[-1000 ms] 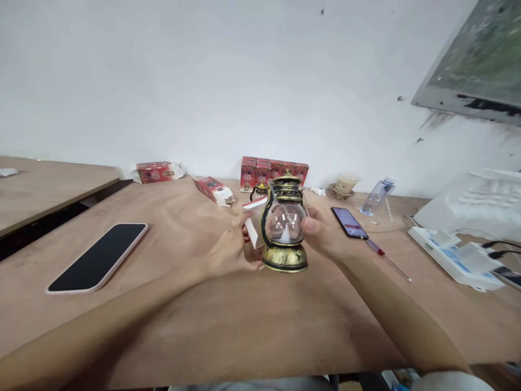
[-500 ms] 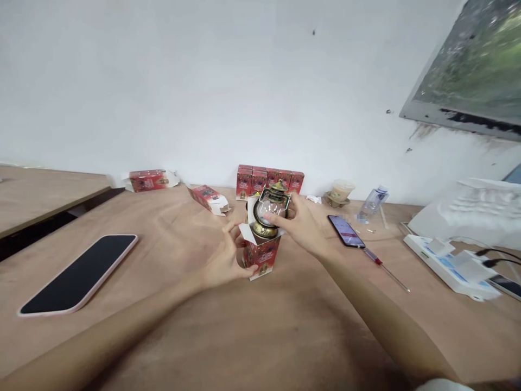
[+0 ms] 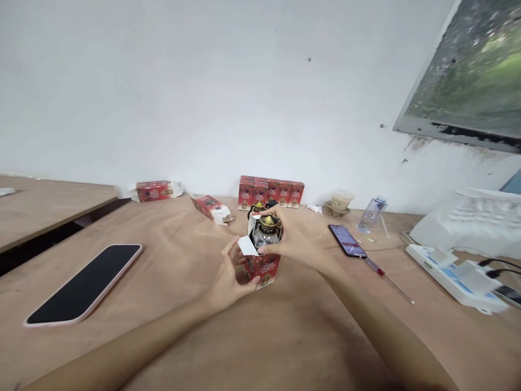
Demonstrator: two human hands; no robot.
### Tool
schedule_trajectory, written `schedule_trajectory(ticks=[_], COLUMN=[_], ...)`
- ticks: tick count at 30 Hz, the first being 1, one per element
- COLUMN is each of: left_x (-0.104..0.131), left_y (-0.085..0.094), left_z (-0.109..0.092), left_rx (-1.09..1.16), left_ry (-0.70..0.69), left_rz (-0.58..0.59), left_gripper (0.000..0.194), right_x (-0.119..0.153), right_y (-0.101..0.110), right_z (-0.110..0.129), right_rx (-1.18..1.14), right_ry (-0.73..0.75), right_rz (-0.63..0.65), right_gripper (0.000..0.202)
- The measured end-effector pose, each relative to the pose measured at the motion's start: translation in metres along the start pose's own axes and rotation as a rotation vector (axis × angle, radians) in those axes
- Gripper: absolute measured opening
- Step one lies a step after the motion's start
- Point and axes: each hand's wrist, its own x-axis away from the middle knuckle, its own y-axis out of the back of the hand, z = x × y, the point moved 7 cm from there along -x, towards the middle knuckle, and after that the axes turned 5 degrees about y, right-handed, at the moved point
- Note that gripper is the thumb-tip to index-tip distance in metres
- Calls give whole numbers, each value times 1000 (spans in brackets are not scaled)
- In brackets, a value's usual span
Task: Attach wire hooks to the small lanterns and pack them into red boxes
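A small bronze-and-black lantern (image 3: 267, 234) with a clear globe sits upright, its lower part inside an open red printed box (image 3: 266, 269). My right hand (image 3: 295, 239) grips the lantern from the right, thumb across the front of the globe. On the box's left side my left hand (image 3: 232, 274) is closed, its thumb low at the front and its fingers by the raised white flap (image 3: 246, 246). The lantern's base is hidden by the box. Just behind stands another lantern (image 3: 257, 207), mostly covered by the box and my right hand.
Several closed red boxes (image 3: 272, 190) stand by the wall. Two opened boxes lie to the left. A large phone (image 3: 85, 285) rests at left. On the right are another phone (image 3: 347, 240), a screwdriver (image 3: 388, 279), a cup (image 3: 341, 201), a bottle (image 3: 373, 209) and a power strip (image 3: 456, 277).
My right hand has lowered the lantern deeper into the red box, so its base no longer shows. My left hand still holds the box. The view has tilted up slightly.
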Motion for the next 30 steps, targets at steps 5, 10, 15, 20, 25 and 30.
schedule_trajectory(ticks=[5, 10, 15, 20, 25, 30], left_x=[1, 2, 3, 3, 1, -2], left_y=[1, 2, 4, 1, 3, 4], left_z=[4, 0, -4, 2, 2, -5], left_rx=[-15, -74, -170, -247, -374, -338], left_ry=[9, -59, -103, -116, -137, -231], left_rz=[-5, -34, -24, 41, 56, 111], left_gripper=[95, 100, 99, 95, 87, 79], right_x=[4, 7, 8, 13, 17, 15], right_y=[4, -4, -8, -5, -6, 9], right_z=[7, -1, -5, 4, 18, 21], right_rx=[68, 72, 126, 187, 181, 140], right_ry=[54, 59, 44, 87, 174, 256], right_rz=[-54, -14, 42, 127, 216, 162], right_gripper=[44, 21, 18, 16, 18, 26])
